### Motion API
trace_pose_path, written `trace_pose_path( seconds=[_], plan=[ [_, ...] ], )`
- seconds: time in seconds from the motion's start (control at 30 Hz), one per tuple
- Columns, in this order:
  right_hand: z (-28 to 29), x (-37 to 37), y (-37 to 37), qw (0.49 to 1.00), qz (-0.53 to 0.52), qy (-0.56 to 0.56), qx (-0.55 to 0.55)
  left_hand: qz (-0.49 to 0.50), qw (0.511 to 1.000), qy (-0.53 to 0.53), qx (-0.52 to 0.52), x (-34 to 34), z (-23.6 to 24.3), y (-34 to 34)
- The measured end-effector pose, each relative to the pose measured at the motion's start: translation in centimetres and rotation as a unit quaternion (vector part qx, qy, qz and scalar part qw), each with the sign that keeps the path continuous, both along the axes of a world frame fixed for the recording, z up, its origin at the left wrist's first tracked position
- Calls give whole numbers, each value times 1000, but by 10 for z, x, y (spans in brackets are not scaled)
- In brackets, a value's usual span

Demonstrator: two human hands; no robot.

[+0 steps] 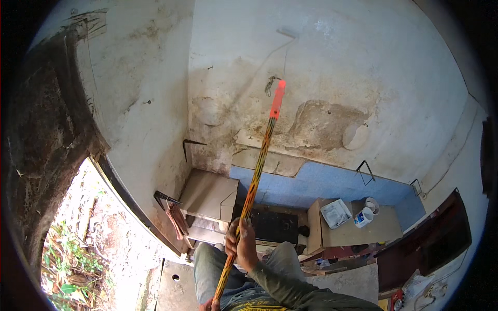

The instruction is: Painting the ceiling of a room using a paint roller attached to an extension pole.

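Note:
A paint roller (286, 34) touches or nearly touches the upper part of the stained white wall. Its thin wire frame runs down to an orange-red handle (278, 99), fixed on a long pole (254, 181) patterned in yellow, orange and black. My right hand (243, 242) is wrapped round the pole in front of my knees. Lower down, at the bottom edge of the view, my left hand (209, 305) closes on the pole's lower end and shows only in part. The pole slants up and away to the right.
Beneath peeling plaster (328, 124) runs a blue-tiled strip (321, 181). A counter (386, 225) at right bears a white paint tray (336, 213) and a white-and-blue bucket (363, 217). Metal brackets (365, 173) jut from the walls. A beige cabinet (208, 192) stands left, beside a doorway outdoors.

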State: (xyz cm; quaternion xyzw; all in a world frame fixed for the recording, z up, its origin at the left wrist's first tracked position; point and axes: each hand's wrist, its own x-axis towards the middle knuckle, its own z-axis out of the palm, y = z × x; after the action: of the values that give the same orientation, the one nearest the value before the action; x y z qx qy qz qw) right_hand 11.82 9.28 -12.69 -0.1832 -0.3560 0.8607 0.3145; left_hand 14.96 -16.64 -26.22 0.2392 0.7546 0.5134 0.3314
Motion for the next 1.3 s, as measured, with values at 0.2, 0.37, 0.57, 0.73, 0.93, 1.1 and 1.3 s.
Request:
trace_pose_path(
  seconds=[0.2, 0.37, 0.57, 0.73, 0.93, 1.1, 1.3],
  plan=[
    [-32, 13, -7, 999, -4, -13, -35, 12, 991, 100, 89, 15, -7, -16],
    [-29, 9, 13, 999, -5, -1, -46, 28, 999, -32, 11, 10, 3, 3],
    [27, 3, 57, 1000, -27, -3, -7, 33, 993, 116, -10, 2, 35, 52],
    [70, -2, 83, 996, -58, 25, 65, -33, 994, 80, -67, -26, 59, 88],
    [61, 6, 53, 996, -59, 30, 56, 44, 992, 121, 12, -12, 29, 66],
    [7, 3, -1, 1000, -4, 26, -16, 12, 999, 10, 50, -8, 7, 3],
    [-27, 16, -18, 999, -10, -9, -31, 14, 999, 6, 42, 13, -1, -21]
  ],
)
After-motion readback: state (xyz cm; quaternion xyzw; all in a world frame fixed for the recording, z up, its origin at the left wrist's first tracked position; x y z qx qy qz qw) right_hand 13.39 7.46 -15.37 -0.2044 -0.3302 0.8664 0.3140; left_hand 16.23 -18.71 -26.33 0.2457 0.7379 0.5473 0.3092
